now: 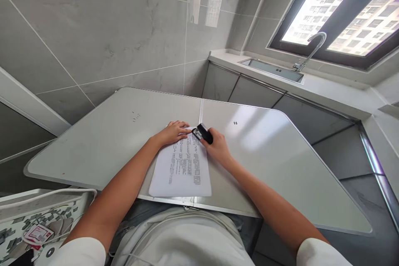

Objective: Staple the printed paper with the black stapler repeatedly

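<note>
Printed paper [183, 170] lies on the white folding table, its long side running away from me. A black stapler [204, 133] is gripped in my right hand [218, 146], its front end over the far right corner of the paper. With fingers stretched out, my left hand [174, 133] lies flat on the far left part of the paper, its fingertips close to the stapler's front. Whether the paper is one sheet or several I cannot tell.
The folding table [93, 149] has a seam down its middle. Small dark bits, perhaps staples [136, 117], lie left; others [235, 123] lie right. A tiled wall stands behind. At right are a counter [330, 91], sink [274, 70] and faucet [314, 50]. Cables and a red-white box [38, 233] sit lower left.
</note>
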### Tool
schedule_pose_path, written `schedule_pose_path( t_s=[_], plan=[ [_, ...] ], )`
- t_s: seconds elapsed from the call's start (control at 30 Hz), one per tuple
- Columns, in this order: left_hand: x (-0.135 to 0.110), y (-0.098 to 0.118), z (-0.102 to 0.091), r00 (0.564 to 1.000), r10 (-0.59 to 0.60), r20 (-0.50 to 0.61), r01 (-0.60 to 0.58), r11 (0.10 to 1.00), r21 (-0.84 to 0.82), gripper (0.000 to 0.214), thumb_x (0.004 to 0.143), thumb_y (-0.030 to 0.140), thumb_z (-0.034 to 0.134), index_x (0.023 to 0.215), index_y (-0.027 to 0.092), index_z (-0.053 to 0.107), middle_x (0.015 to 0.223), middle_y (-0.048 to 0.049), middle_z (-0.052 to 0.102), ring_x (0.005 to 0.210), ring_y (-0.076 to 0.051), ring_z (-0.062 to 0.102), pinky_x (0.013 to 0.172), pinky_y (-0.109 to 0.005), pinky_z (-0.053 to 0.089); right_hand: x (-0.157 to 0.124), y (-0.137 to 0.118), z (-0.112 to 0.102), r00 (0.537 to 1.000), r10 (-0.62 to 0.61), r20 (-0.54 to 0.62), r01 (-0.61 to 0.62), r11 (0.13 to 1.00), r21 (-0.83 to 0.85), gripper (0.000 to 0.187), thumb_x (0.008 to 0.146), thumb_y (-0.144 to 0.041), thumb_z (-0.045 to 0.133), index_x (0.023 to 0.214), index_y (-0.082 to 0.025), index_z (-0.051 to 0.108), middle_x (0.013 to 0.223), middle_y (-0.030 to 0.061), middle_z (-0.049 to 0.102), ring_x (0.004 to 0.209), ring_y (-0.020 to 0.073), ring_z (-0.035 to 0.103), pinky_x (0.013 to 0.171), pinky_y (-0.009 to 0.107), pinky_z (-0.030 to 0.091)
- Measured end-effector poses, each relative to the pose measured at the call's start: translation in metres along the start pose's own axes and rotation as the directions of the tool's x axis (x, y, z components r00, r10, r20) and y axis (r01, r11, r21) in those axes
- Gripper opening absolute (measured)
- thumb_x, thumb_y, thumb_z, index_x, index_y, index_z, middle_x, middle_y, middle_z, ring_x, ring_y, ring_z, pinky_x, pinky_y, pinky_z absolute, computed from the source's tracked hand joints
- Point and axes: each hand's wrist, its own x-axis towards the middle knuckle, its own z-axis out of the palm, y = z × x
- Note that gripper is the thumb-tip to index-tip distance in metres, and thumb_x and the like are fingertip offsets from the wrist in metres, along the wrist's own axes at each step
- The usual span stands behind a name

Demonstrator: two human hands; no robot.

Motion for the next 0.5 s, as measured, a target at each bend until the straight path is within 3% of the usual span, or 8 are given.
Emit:
schedule_pose_path(
  t_s=[0.13,0.27,0.4,0.5],
  plan=[
    [-0.002,-0.012,-0.003,0.999,-0.043,-0.030,0.043,0.999,-0.003,0.037,0.101,0.024,0.049,0.128,0.036,0.071,0.148,-0.0042,0.056,0.131,-0.026,0.051,0.114,-0.048,0.035,-0.002,-0.035,0.035,0.994,-0.032,0.104,0.024,0.997,0.072,0.018,0.082,-0.032,0.061,0.084,-0.025,0.044,0.087,0.0015,0.064,0.076,0.0196,0.056,0.066,0.030,0.039],
    [-0.006,-0.027,-0.010,0.958,-0.238,-0.157,0.231,0.971,-0.062,0.045,0.099,0.017,0.044,0.134,0.033,0.067,0.144,-0.0053,0.057,0.129,-0.025,0.053,0.112,-0.046,0.039,0.005,-0.050,0.065,0.987,-0.035,0.157,0.019,0.995,0.102,0.016,0.080,-0.026,0.060,0.087,-0.024,0.046,0.092,0.0029,0.065,0.081,0.0207,0.057,0.069,0.031,0.041],
    [-0.011,-0.042,-0.013,0.849,-0.433,-0.303,0.416,0.901,-0.122,0.040,0.097,0.011,0.043,0.115,0.027,0.076,0.131,-0.0073,0.060,0.121,-0.024,0.058,0.107,-0.043,0.043,0.004,-0.049,0.070,0.982,-0.048,0.181,0.033,0.995,0.090,0.018,0.077,-0.018,0.057,0.091,-0.024,0.047,0.096,0.0041,0.063,0.088,0.0221,0.057,0.073,0.032,0.043],
    [-0.011,-0.042,-0.010,0.828,-0.457,-0.325,0.443,0.888,-0.123,0.038,0.095,0.009,0.045,0.110,0.026,0.076,0.126,-0.0076,0.059,0.118,-0.025,0.059,0.104,-0.043,0.045,-0.001,-0.047,0.063,0.976,-0.075,0.206,0.059,0.995,0.082,0.018,0.078,-0.020,0.058,0.089,-0.024,0.046,0.095,0.0035,0.062,0.089,0.0226,0.056,0.075,0.032,0.043]
  ],
)
